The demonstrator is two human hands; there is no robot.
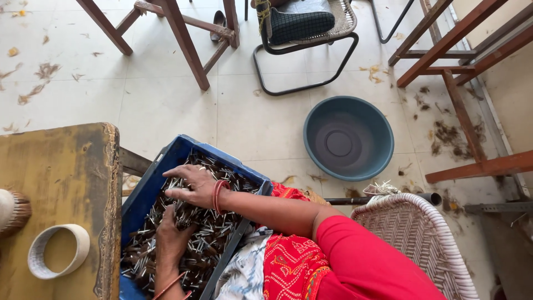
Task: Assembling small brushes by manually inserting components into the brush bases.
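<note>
Item: blue rectangular plastic crate (145,191), lower centre of frame, resting tilted on the person's lap against the worn yellow wooden bench (61,183) at left.

Contents: dark slender pieces with pale metallic tips (208,244), heaped loosely and nearly filling the crate.

Right hand (191,186): grip spread flat, fingers apart, pressed on the heap near the crate's upper rim.

Left hand (169,239): buried in the heap, fingers curled; whether it is clamped on pieces cannot be told.

Progress, judged: early. The round grey-blue plastic basin (348,137) on the tiled floor, right of centre, holds nothing, and the heap looks undiminished.

Edges and room: crate walls are low. The bench edge closes the left side, with a white tape ring (58,251) on it. A white woven cane chair (422,244) closes the lower right. Open floor lies toward the basin.
</note>
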